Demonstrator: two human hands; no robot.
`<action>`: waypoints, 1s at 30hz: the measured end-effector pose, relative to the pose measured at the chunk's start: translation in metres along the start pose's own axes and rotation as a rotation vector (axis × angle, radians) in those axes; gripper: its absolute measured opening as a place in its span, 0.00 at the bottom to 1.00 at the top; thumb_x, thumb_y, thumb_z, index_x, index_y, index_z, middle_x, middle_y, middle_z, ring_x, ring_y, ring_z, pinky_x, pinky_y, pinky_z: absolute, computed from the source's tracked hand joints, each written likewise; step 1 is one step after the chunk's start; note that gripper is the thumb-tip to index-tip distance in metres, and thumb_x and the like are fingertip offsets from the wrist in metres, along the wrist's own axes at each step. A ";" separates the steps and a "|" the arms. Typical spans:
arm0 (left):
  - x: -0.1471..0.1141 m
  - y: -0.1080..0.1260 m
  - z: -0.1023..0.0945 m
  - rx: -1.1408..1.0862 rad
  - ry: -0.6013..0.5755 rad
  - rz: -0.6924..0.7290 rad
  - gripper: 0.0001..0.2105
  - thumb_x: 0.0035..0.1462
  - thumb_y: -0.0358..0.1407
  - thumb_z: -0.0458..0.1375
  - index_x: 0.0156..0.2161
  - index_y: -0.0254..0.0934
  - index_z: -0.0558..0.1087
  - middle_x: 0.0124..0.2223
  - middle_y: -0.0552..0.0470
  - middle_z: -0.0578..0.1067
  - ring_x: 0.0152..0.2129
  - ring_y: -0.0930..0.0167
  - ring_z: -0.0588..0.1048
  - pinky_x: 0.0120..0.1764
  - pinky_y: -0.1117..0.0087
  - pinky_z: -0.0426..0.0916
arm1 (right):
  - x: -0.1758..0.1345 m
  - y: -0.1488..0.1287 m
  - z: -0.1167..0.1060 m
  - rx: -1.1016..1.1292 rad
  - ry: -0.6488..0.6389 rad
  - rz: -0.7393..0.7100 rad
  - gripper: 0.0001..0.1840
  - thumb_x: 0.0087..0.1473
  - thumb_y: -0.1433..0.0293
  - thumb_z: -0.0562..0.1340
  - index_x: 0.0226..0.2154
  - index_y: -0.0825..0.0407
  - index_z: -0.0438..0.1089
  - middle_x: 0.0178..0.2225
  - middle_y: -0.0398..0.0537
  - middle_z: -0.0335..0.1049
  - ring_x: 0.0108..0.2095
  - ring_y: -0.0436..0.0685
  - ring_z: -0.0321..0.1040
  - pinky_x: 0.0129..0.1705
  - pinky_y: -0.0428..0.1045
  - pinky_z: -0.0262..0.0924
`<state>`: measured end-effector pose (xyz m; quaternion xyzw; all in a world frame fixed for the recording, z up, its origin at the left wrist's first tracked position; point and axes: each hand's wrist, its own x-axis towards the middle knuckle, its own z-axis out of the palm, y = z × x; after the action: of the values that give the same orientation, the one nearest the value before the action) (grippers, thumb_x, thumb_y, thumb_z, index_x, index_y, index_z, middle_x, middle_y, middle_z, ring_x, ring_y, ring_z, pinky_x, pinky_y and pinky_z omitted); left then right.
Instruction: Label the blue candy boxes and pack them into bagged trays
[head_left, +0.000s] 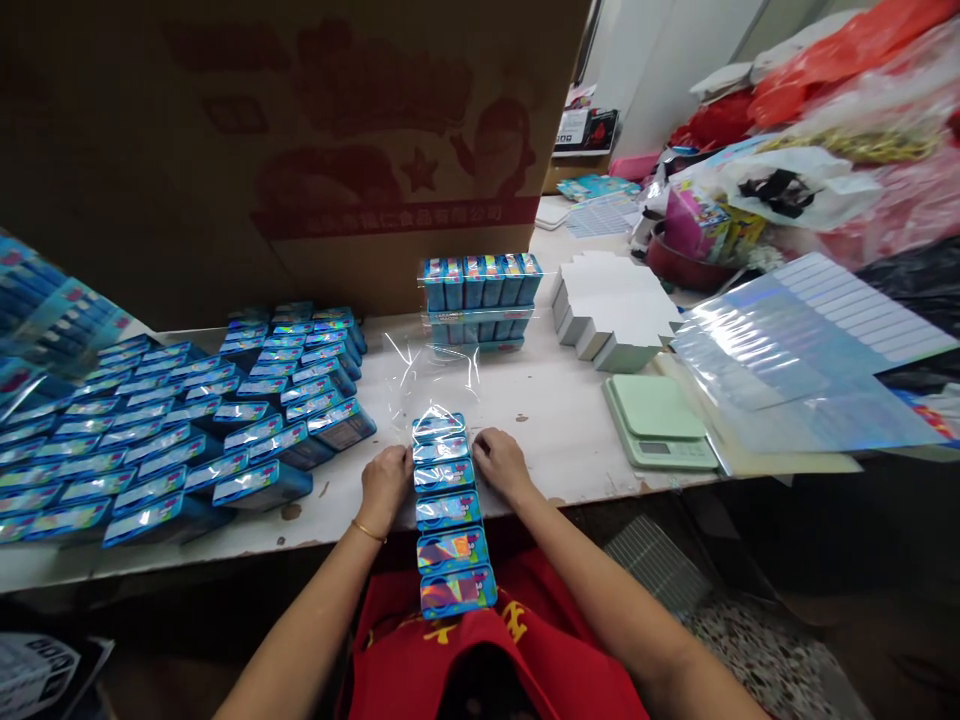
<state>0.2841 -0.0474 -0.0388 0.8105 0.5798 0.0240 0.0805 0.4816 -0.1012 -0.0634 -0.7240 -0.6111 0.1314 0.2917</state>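
A row of several small blue boxes (448,511) with shiny labels runs from the table edge back toward the table middle, its near end against my red apron (495,660). Clear film of a plastic bag (431,375) lies crinkled past the row's far end and appears to cover the farthest boxes. My left hand (386,485) is closed at the row's left side, fingers curled at the film's edge. On the right side my right hand (502,463) is closed too, its fingertips pinched by the film and boxes. The fingertips are partly hidden.
Many blue boxes (172,430) stand in rows at left. A wrapped pack of blue boxes (481,300) sits before a large carton (337,150). To the right are white boxes (615,305), a green scale (660,420), shiny sheets (795,350) and heaped plastic bags (862,130).
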 end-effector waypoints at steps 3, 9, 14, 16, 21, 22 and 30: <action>-0.002 -0.003 0.003 -0.012 0.029 0.031 0.16 0.60 0.38 0.42 0.31 0.35 0.70 0.33 0.44 0.75 0.31 0.67 0.72 0.30 0.71 0.55 | -0.003 0.002 -0.002 0.299 0.088 -0.058 0.14 0.53 0.69 0.54 0.43 0.53 0.62 0.42 0.51 0.66 0.39 0.54 0.65 0.42 0.49 0.59; -0.003 -0.006 0.005 -0.024 0.044 0.061 0.15 0.59 0.37 0.43 0.31 0.35 0.69 0.33 0.46 0.74 0.30 0.68 0.72 0.30 0.71 0.56 | 0.003 -0.002 0.001 0.422 0.023 0.012 0.16 0.52 0.67 0.56 0.45 0.50 0.62 0.42 0.50 0.70 0.43 0.55 0.67 0.46 0.51 0.60; -0.003 -0.008 0.006 -0.071 0.160 0.075 0.13 0.59 0.37 0.44 0.29 0.35 0.67 0.31 0.48 0.72 0.27 0.70 0.70 0.29 0.72 0.56 | -0.001 0.003 0.014 0.756 -0.038 0.014 0.21 0.49 0.72 0.57 0.47 0.49 0.56 0.47 0.49 0.64 0.47 0.53 0.65 0.49 0.51 0.60; -0.003 -0.008 0.007 -0.114 0.209 0.131 0.11 0.58 0.35 0.44 0.29 0.36 0.66 0.30 0.49 0.70 0.27 0.71 0.69 0.29 0.72 0.56 | -0.004 0.007 0.018 0.877 -0.071 0.030 0.25 0.48 0.72 0.58 0.49 0.49 0.53 0.49 0.51 0.61 0.49 0.53 0.64 0.49 0.50 0.60; -0.005 -0.008 0.009 -0.239 0.276 0.256 0.08 0.56 0.32 0.46 0.30 0.36 0.65 0.31 0.50 0.69 0.28 0.72 0.68 0.30 0.73 0.58 | -0.001 -0.001 0.012 0.573 -0.051 0.125 0.22 0.52 0.71 0.56 0.50 0.51 0.54 0.44 0.51 0.66 0.41 0.53 0.68 0.43 0.49 0.61; -0.006 -0.007 0.009 -0.245 0.287 0.260 0.08 0.56 0.33 0.46 0.29 0.36 0.64 0.30 0.50 0.68 0.27 0.72 0.67 0.30 0.73 0.58 | -0.001 -0.004 0.009 0.428 -0.043 0.128 0.18 0.54 0.71 0.55 0.48 0.52 0.57 0.42 0.51 0.67 0.40 0.54 0.67 0.42 0.49 0.60; -0.008 -0.003 0.006 -0.197 0.254 0.156 0.11 0.57 0.33 0.44 0.27 0.36 0.64 0.28 0.50 0.68 0.26 0.72 0.67 0.29 0.72 0.57 | -0.003 -0.005 0.000 -0.159 -0.067 0.076 0.09 0.58 0.72 0.50 0.33 0.52 0.66 0.34 0.48 0.70 0.37 0.54 0.63 0.35 0.46 0.51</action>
<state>0.2795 -0.0548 -0.0449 0.8316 0.5155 0.1891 0.0835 0.4768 -0.1038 -0.0606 -0.7628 -0.6011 0.1175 0.2074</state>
